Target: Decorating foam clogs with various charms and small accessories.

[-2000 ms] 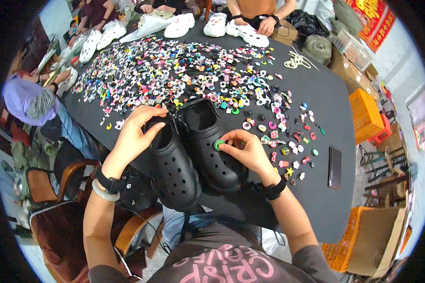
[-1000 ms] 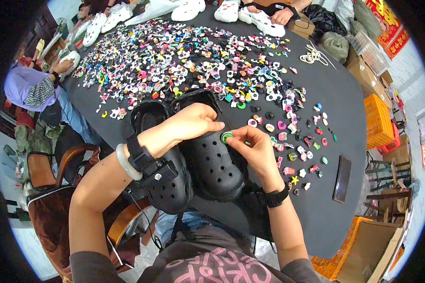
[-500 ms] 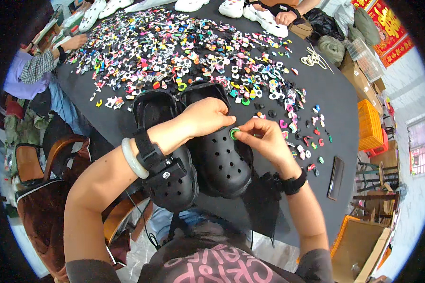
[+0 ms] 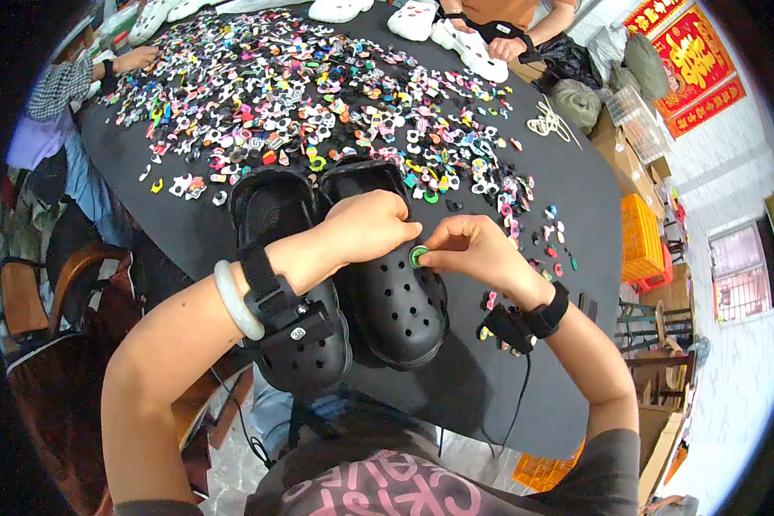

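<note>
Two black clogs with holes in their toes stand side by side at the table's near edge, toes toward me. My left hand is closed on the right clog at its foot opening, its inner fingers hidden. That forearm crosses over the left clog. Between thumb and forefinger, my right hand pinches a small round green shoe charm. The charm is against the upper of the right clog near the opening; whether its stem is in a hole is hidden.
A wide heap of colourful shoe charms covers the far part of the black table. White clogs lie at the far edge, beside a co-worker's hands. Another person's hand reaches in at left. A cream cord lies at right.
The view has shifted and tilted slightly. My right wrist has turned and its elbow swung outward, while the green charm stays pinched at the right clog. My left hand keeps its grip.
</note>
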The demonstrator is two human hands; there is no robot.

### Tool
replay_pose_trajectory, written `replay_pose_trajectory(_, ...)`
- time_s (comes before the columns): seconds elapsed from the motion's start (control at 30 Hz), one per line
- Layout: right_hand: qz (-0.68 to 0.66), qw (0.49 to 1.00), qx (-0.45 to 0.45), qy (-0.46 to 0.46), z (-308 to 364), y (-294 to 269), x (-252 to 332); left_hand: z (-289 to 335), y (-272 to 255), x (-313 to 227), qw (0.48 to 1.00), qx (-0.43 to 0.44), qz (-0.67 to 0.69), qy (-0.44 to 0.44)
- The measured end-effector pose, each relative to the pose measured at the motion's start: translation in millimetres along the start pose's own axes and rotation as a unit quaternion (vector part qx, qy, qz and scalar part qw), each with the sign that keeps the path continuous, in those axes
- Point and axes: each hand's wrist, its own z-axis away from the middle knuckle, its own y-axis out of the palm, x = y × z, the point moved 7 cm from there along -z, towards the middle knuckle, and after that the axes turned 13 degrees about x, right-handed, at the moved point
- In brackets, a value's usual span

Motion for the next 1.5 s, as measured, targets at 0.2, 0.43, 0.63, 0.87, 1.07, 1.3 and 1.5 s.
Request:
replay_pose_trajectory(0.2, 0.127, 0.99, -0.004, 0.068, -17.4, -23.2, -6.6, 1.0, 2.4, 1.0, 1.0, -0.006, 0.003, -0.023)
replay_pose_trajectory(0.43, 0.051, 0.986, 0.134, 0.089, -42.3, -13.1, -2.9, 8.7, 0.6, -2.9, 0.999, -0.043, 0.028, -0.004)
replay_pose_trajectory(0.63, -0.041, 0.982, 0.167, 0.078, -38.4, -1.7, -2.6, 7.4, 1.9, -4.5, 0.998, -0.048, 0.023, 0.014)
replay_pose_trajectory(0.87, -0.026, 0.991, 0.113, 0.065, -33.7, 0.0, -22.3, 2.2, 4.3, -3.3, 0.997, -0.07, -0.009, 0.041)
replay_pose_trajectory(1.07, -0.077, 0.992, 0.076, 0.07, -30.5, -0.5, -30.3, 0.8, 3.4, -3.1, 0.996, -0.076, -0.027, 0.048)
replay_pose_trajectory(1.3, -0.071, 0.995, -0.033, -0.062, -1.2, -1.3, -18.9, -2.0, 1.8, 0.3, 0.999, -0.026, 0.005, 0.026)
replay_pose_trajectory(1.5, 0.097, 0.937, -0.263, -0.208, 68.3, -43.7, 20.5, -2.7, 0.4, -0.2, 0.998, -0.022, 0.023, 0.063)
